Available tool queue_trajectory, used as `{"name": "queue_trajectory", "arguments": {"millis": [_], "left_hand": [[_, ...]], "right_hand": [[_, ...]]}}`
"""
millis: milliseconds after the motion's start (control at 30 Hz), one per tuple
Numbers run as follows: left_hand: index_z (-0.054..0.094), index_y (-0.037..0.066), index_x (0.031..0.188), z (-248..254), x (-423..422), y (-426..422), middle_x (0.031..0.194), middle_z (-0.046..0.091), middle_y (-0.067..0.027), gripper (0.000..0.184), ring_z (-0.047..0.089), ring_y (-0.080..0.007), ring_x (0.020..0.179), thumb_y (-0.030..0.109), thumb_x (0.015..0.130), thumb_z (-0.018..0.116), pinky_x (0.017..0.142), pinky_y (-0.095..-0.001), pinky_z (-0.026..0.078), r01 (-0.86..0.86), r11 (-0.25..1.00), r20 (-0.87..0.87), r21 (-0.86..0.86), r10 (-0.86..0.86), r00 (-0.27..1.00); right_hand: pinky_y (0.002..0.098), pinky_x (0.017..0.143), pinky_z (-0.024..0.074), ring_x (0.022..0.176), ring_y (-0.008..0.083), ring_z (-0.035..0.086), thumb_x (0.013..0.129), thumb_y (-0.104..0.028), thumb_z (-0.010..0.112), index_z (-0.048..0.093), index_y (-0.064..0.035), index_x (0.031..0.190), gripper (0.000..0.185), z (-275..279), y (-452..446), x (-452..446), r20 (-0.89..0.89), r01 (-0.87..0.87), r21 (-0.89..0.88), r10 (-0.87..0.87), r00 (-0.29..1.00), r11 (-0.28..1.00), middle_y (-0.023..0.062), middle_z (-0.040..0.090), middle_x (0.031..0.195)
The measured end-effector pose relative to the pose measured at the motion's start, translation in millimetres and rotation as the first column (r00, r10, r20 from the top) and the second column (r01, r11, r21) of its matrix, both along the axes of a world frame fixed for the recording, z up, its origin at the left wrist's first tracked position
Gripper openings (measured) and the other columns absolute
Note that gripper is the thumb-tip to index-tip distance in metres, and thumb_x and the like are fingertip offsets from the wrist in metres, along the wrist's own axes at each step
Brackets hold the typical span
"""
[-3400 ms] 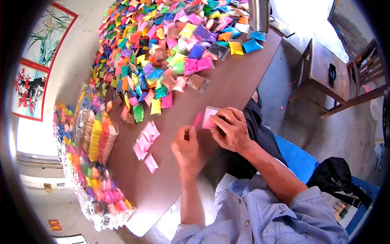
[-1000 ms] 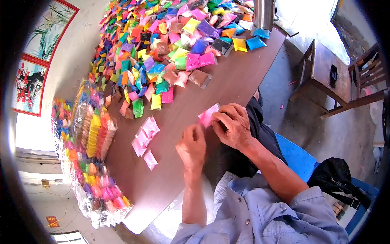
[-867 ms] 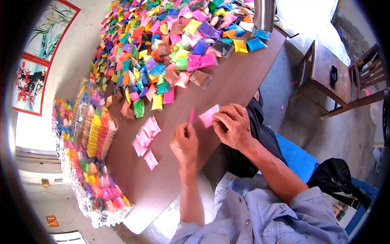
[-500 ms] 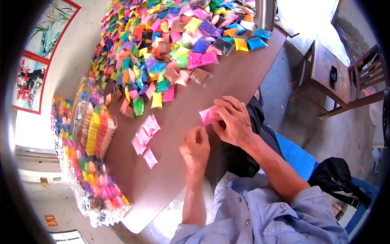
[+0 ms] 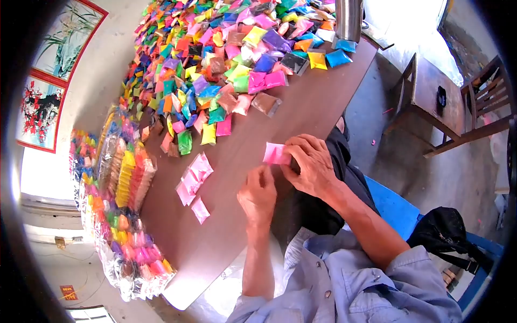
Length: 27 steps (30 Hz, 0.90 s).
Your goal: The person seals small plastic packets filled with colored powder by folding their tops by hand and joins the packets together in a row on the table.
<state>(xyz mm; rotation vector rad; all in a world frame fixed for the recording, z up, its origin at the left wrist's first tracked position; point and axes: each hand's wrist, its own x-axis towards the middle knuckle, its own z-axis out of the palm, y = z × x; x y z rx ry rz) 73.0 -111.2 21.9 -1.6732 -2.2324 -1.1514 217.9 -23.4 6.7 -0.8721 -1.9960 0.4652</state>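
A small pink packet [image 5: 276, 154] in clear film is held above the table by my right hand [image 5: 311, 166], its thumb and fingers pinching the right side. Just below the packet, my left hand [image 5: 257, 195] is closed, thumb against forefinger. Whether a bit of film lies in that pinch is too small to see. Left of my hands, several light pink packets [image 5: 195, 173] lie together on the brown table [image 5: 242, 140], with a single pink packet [image 5: 200, 210] close to them.
A large heap of coloured packets [image 5: 215, 59] covers the far part of the table. Stacked bagged packets [image 5: 126, 177] line the left edge. A metal cylinder [image 5: 349, 20] stands at the far right corner. To the right are a wooden chair [image 5: 433, 102] and a black bag [image 5: 441, 231].
The pink packet has turned to lie more level, showing more of its face. My left fingers sit slightly lower and apart from its corner. My right hand has shifted slightly downward.
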Motion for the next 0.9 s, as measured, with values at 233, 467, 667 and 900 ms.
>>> {"name": "queue_trajectory", "arguments": {"millis": [233, 467, 667, 900], "left_hand": [[0.070, 0.005, 0.091, 7.6, -27.7, -0.1, 0.074, 0.068, -0.0137, 0.007, 0.068, -0.0270, 0.063, 0.011, 0.094, 0.071, 0.060, -0.0383, 0.053, -0.142, 0.990, 0.146, 0.006, 0.140, 0.979], [0.070, 0.000, 0.094, 26.3, -9.4, -8.1, 0.074, 0.068, -0.0057, 0.012, 0.060, -0.0115, 0.065, 0.012, 0.095, 0.070, 0.062, -0.0287, 0.049, -0.066, 0.998, 0.301, -0.017, 0.068, 0.951], [0.072, 0.003, 0.095, 38.5, 3.8, -10.2, 0.078, 0.072, -0.0109, 0.011, 0.070, -0.0178, 0.068, 0.013, 0.094, 0.072, 0.065, -0.0314, 0.055, -0.053, 0.999, 0.233, -0.008, 0.054, 0.971], [0.073, 0.000, 0.097, 10.9, 20.9, -11.8, 0.080, 0.073, -0.0129, 0.013, 0.070, -0.0188, 0.071, 0.013, 0.093, 0.073, 0.069, -0.0329, 0.056, 0.032, 0.996, 0.265, -0.086, -0.009, 0.964]], "right_hand": [[0.0461, 0.093, 0.0474, 0.109, 0.0320, 0.063, 0.078, -0.016, 0.079, 0.065, -0.0076, 0.098, 0.025, 8.6, -5.8, -0.8, 0.004, 0.062, 0.063, -0.062, 0.998, 0.996, 0.0093, 0.070, 0.109], [0.0429, 0.074, 0.0540, 0.087, 0.0326, 0.070, 0.091, -0.017, 0.072, 0.066, -0.0058, 0.092, 0.013, 22.2, -14.5, -0.2, -0.004, 0.074, -0.072, -0.075, 0.997, 0.995, 0.0129, 0.072, 0.097], [0.0445, 0.060, 0.0543, 0.070, 0.0376, 0.070, 0.096, -0.019, 0.068, 0.065, -0.0045, 0.089, 0.016, 22.8, -23.4, 5.9, -0.041, 0.102, -0.350, -0.124, 0.991, 0.931, 0.0188, 0.070, 0.078], [0.0405, 0.055, 0.0503, 0.065, 0.0370, 0.069, 0.096, -0.008, 0.068, 0.064, -0.0033, 0.095, 0.006, 4.4, -28.3, 5.8, -0.192, 0.055, -0.398, -0.142, 0.971, 0.916, 0.0202, 0.067, 0.074]]}}
